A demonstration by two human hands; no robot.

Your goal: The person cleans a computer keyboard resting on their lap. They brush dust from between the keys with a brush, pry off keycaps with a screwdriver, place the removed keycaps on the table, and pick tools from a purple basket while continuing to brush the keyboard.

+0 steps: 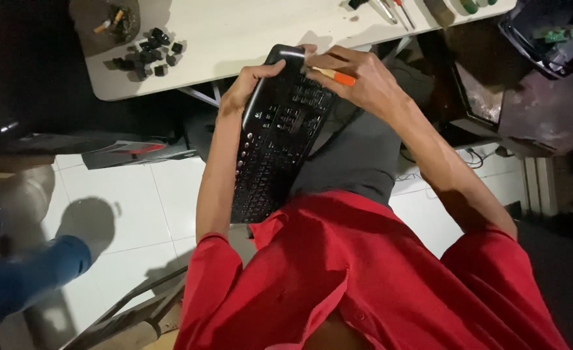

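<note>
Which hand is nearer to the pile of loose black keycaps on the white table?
Left. The left hand grips the keyboard's edge, beside the keycaps; the right hand, holding an orange-handled tool, is farther away.

keyboard (276, 139) on lap, between hands | loose keycaps (149, 53) on table (234, 32) behind, left

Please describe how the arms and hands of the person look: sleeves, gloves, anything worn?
Both hands, the left hand and the right hand, are bare: no gloves. No ring or watch shows. The forearms are uncovered. Short red shirt sleeves end near the elbows.
</note>
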